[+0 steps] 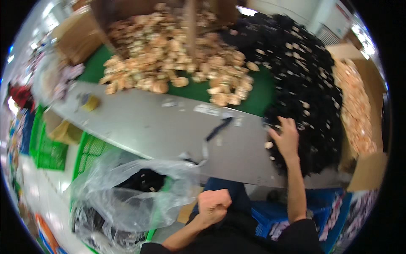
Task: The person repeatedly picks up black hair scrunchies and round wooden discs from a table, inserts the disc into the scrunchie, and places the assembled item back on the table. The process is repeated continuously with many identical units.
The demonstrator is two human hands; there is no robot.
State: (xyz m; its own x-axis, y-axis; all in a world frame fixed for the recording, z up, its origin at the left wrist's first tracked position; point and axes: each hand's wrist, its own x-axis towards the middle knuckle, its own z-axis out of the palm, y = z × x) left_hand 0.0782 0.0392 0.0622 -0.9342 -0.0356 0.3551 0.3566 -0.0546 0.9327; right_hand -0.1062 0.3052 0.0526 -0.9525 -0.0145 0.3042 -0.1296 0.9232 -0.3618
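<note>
My right hand (286, 137) reaches to the near left edge of a big pile of black soft pieces (311, 106). Its thumb and fingers are spread, with the fingertips at the dark material. Small pale pieces lie scattered through that pile. Low in front of my body, my left hand (214, 206) is balled into a fist; whatever may be inside it is hidden. To its left, a clear plastic bag (139, 199) gapes open with black pieces (146, 180) inside.
A heap of beige rounded pieces (169, 55) covers the green mat (262, 99) at the back of the grey table (169, 131). A cardboard box (370, 84) of peach pieces (355, 106) stands right. Green crates (48, 144) are left; a blue crate (264, 216) sits under the table.
</note>
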